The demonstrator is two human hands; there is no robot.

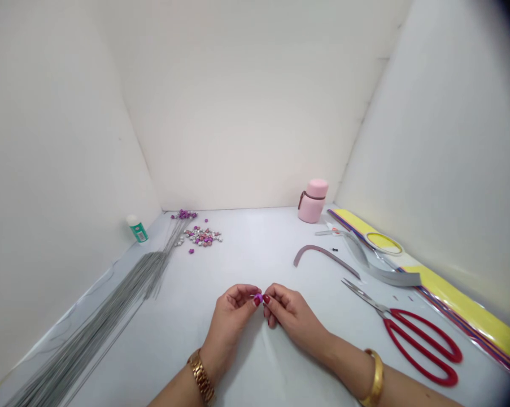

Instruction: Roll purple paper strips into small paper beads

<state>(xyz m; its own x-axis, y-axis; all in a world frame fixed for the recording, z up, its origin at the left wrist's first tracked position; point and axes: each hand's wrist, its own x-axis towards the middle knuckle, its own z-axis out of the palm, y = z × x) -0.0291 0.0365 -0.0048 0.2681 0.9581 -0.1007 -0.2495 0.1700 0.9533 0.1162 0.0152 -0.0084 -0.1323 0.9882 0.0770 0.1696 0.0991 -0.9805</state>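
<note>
My left hand (pixel 232 314) and my right hand (pixel 292 316) meet over the front middle of the table. Thumb and fingers of both are closed around a small purple folded-paper star (pixel 258 297), which the fingertips partly cover. The left hand pinches it from one side, and the right thumb and finger press at its other edge. Farther back on the left lies a heap of purple, pink and silver paper stars (pixel 204 237), with one purple star (pixel 191 251) apart in front of it.
A bundle of thin grey wires (pixel 123 305) runs along the left, some tipped with purple stars (pixel 184 215). A glue stick (pixel 137 229) stands there. Rightward are a pink flask (pixel 313 202), red-handled scissors (pixel 407 328), a purplish paper strip (pixel 326 253), a tape roll (pixel 384 243) and yellow sheets (pixel 453 299).
</note>
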